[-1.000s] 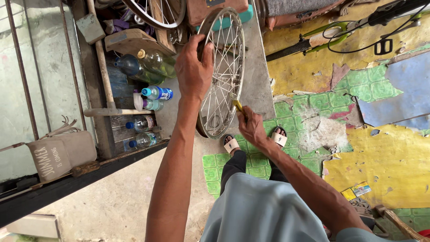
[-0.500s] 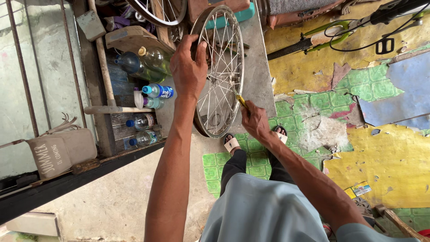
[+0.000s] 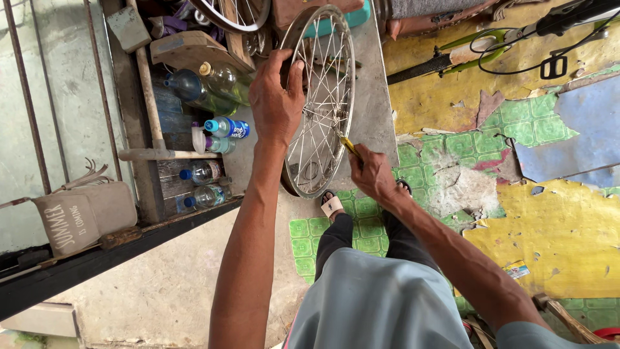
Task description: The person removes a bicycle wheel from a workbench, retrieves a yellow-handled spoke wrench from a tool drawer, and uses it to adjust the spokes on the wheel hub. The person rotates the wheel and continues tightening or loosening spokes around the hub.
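A spoked bicycle wheel rim (image 3: 345,90) stands upright on the concrete floor in front of my feet. My left hand (image 3: 276,97) grips the top left of the rim. My right hand (image 3: 371,171) holds a small yellow-handled tool (image 3: 349,146) with its tip among the spokes on the rim's right side. My sandalled feet (image 3: 332,205) rest on the green patterned mat below the wheel.
Several plastic bottles (image 3: 225,128) and wooden pieces lie in a crate to the left. A grey cloth bag (image 3: 84,216) hangs on a dark rail. A second wheel (image 3: 236,13) and a green bicycle frame (image 3: 452,58) lie at the top. Worn yellow and green flooring (image 3: 549,239) spreads right.
My right hand with the yellow tool has shifted slightly along the spokes. My left hand keeps its grip on the rim, and the view has drifted a little.
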The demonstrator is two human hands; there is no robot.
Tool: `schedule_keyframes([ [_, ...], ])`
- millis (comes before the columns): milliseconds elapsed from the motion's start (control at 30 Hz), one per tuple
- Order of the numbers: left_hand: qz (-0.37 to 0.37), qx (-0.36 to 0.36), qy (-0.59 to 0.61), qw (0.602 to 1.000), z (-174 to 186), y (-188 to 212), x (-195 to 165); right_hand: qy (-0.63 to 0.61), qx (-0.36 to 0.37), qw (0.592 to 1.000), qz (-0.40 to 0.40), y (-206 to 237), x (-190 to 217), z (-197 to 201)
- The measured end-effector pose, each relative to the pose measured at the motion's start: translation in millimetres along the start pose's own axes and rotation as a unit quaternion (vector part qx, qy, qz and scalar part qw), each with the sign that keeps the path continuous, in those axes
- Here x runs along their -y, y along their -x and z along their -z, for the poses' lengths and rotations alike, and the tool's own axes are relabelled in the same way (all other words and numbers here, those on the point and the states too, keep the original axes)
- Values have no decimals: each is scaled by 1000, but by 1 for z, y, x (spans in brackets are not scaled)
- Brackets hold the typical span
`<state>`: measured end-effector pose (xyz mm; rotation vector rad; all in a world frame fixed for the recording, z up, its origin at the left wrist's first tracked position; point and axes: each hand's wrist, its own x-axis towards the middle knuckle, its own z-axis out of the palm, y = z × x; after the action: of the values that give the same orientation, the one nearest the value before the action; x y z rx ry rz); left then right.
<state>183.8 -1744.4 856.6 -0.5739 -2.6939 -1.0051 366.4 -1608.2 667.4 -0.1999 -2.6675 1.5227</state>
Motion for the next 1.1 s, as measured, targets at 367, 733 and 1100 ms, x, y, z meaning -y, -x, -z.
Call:
schedule_keyframes([
  [367,-22,-3,11,1000,-1,0,-6,13,-3,1000,27,-1,-10,1],
  [733,-2,4,21,1000,-4,-1,-10,-155,98,971,-154,-3,17,21],
  [1100,-23,-13,8,1000,-12,-1,-10,-264,122,930,-226,1,26,19],
])
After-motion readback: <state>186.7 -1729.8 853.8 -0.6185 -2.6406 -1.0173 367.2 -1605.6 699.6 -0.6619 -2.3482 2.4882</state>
